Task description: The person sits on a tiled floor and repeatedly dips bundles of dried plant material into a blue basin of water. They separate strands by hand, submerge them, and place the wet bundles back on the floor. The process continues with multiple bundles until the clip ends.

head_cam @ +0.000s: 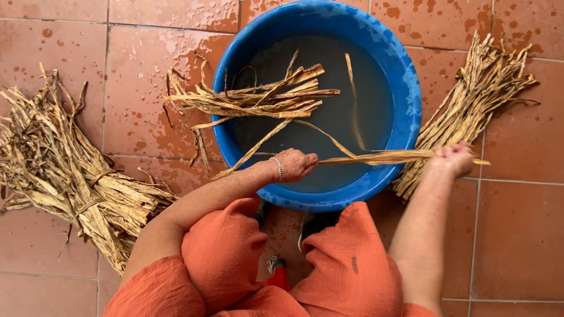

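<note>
Dried tan fibre strips (376, 157), long and flat like split leaf, are stretched level between the two hands over the near rim of a round blue plastic basin (411, 100) of dark water. Nearest the camera, the person's orange cloth-covered knees (346, 258) frame a red-handled tool (277, 271) lying on the floor. The left hand (294, 164), wearing a thin bracelet, is closed around one end of the strips; the right hand (453, 158) is fisted around the other, just outside the basin. Keeping both grips firm and the pull even would likely hold the strips taut and untwisted. Farther in, a loose sheaf of strips (252, 97) lies across the basin's left rim. Tied bundles rest on wet terracotta floor tiles (517, 217): one at left (70, 176), another at right (476, 100).
</note>
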